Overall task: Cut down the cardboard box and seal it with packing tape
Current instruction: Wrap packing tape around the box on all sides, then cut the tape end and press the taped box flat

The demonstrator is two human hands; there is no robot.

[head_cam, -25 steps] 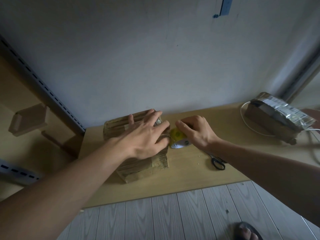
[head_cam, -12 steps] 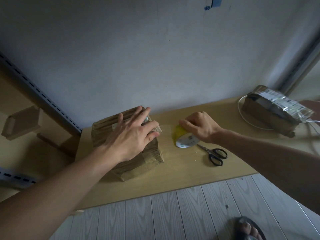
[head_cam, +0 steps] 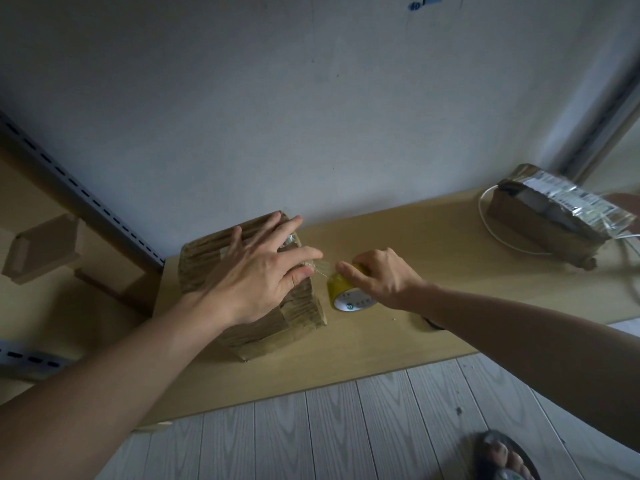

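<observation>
1. Cardboard box [head_cam: 207, 258] sits on the tabletop [head_cam: 433, 244] near the wall. It is already short and its ribbed sides are banded with tape, so the cutting down looks finished.
2. Sealing is under way. The left hand [head_cam: 256, 282] lies on the box top, fingers straight and spread, pressing down. The right hand [head_cam: 384, 282] has its fingers curled round the tape roll [head_cam: 346, 297] just beside the box's right edge, with a short clear strip [head_cam: 320, 270] stretched between.
3. Left to do, I judge: sever that strip and smooth it down.
4. Compared with half a second ago, the roll has come back close to the box. The scissors [head_cam: 432, 326] are now almost hidden under the right forearm, and the left hand has stayed put.
</observation>
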